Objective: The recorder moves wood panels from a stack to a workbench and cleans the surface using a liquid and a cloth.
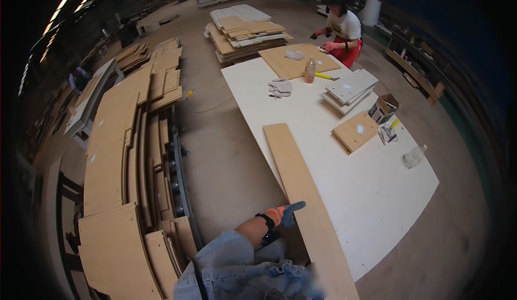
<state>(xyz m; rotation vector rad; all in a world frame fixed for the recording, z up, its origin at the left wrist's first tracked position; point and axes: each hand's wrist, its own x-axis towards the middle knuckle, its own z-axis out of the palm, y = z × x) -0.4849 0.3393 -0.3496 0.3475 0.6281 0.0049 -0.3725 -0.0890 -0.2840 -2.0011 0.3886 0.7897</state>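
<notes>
A long, narrow tan wooden board (pixel 301 181) lies along the left edge of the white worktable (pixel 371 219), running down to the lower edge of the picture. My left hand (pixel 285 214), in a grey and orange work glove, grips the board's left edge. One finger rests on its upper face, and the others go down beside the edge, partly hidden. A dark band circles my left wrist. My right hand is outside the picture; blurred denim cloth (pixel 318 283) shows near the board's lower end.
Left of me, stacked tan panels (pixel 116 138) lie on a roller conveyor (pixel 183 187). The table carries white panels (pixel 350 87), short tan boards (pixel 355 131), a small box (pixel 384 108), bottles (pixel 414 157) and crumpled gloves (pixel 280 88). A co-worker (pixel 344 28) stands at the far end.
</notes>
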